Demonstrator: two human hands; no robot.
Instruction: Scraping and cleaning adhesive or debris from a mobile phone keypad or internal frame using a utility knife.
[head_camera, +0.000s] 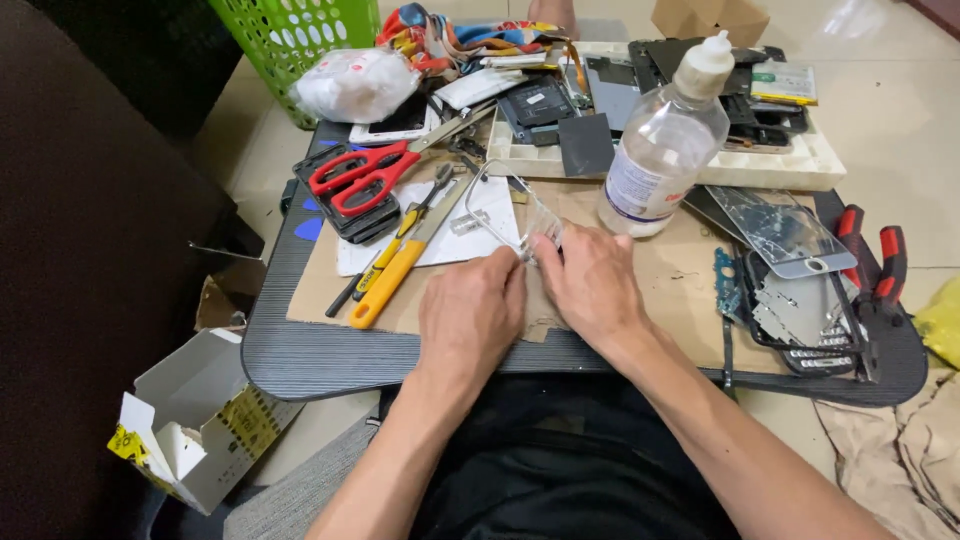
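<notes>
Two hands meet at the middle of the tabletop (300, 360), both closed on a clear plastic phone case (512, 210) that stands tilted up from a sheet of brown cardboard (680, 270). The left hand (470, 315) lies knuckles up with its fingers curled in toward the near corner of the case, and the right hand (592, 280) pinches the same corner from the other side, fingertips pressed to the transparent edge. The case rises away from the hands toward the far side, its open frame hanging over a white paper sheet (450, 235). Just left of the left hand lies a yellow-handled tool (392, 275) beside a thinner black and yellow one, and beyond them red-handled scissors (360, 178) rest on a black tray. Just beyond the right hand stands a clear plastic bottle (662, 145) with a white cap, touching the front edge of a pale tray (790, 170) that holds dark phone parts. To the right lie a cracked screen glass (785, 230), a bare phone frame (800, 310) and red-handled pliers (880, 260) at the edge of the tabletop. At the far left stands a green basket (290, 35) with a white bag (355, 85) against it, and an open cardboard box (195, 425) sits on the floor below the near left corner.
</notes>
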